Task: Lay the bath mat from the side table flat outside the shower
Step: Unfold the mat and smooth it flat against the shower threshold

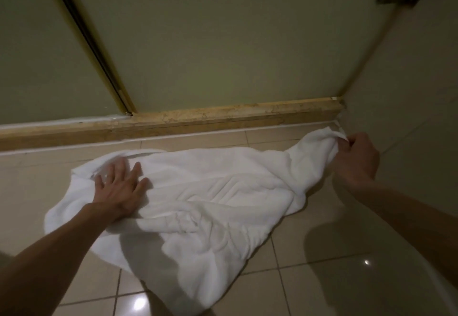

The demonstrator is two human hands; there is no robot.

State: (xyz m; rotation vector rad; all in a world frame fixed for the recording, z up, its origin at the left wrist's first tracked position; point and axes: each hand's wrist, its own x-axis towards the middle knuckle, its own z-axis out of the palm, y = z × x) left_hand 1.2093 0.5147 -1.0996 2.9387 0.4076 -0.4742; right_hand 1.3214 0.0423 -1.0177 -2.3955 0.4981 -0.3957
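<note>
The left hand [119, 187] lies flat with fingers spread and straight, palm pressing down on the left part of the white terry-cloth bath mat [198, 201]. The right hand [357, 157] is curled into a fist around the mat's far right corner, pinching the cloth and lifting it off the floor just beside the right-hand wall [409, 117].

The bath mat is on the glossy beige tiled floor [322, 278], rumpled and creased, not yet flat. Its far left edge is folded back on itself near the left fingertips, and its near edge bunches into a thick ridge running toward the bottom of the picture. Its far edge lies near, but apart from, the worn tan stone threshold [223, 117] that runs along the base of the frosted glass shower panels [223, 43]; a strip of bare tile shows between them. A brass-coloured door frame strip [94, 43] slants down to the threshold at the left.

Bare tile stretches to the left of the mat and across the near right, where light spots gleam on the floor.
</note>
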